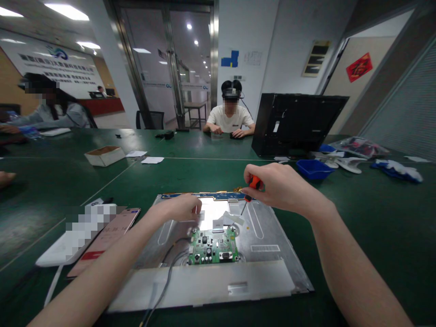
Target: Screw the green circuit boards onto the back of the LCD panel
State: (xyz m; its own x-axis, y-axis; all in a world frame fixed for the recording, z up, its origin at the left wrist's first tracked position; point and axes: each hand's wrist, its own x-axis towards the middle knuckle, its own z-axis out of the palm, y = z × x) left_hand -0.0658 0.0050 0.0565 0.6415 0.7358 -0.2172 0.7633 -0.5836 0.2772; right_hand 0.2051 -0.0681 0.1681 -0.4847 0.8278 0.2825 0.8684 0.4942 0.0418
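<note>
In my right hand (277, 184) is a screwdriver (255, 182) with an orange and black handle, its thin shaft slanting down to the left. The tip is near a pale strip (235, 218) on the back of a flat display panel (265, 227). My left hand (184, 207) is over the panel's upper left, fingers curled inward; what they hold, if anything, is hidden. Between the hands, a green circuit board (214, 247) sits on the silver metal back. A blue circuit strip (204, 196) runs along the far edge, and dark cables (170, 268) lead from the board toward me.
At left lie a white device (51, 254) with a cable and a pink phone (117, 227). Farther off are an open box (105, 156), paper slips (152, 160), a black monitor casing (296, 122), a blue tray (314, 169) and gloves (397, 170). Two people sit at the green table (190, 170).
</note>
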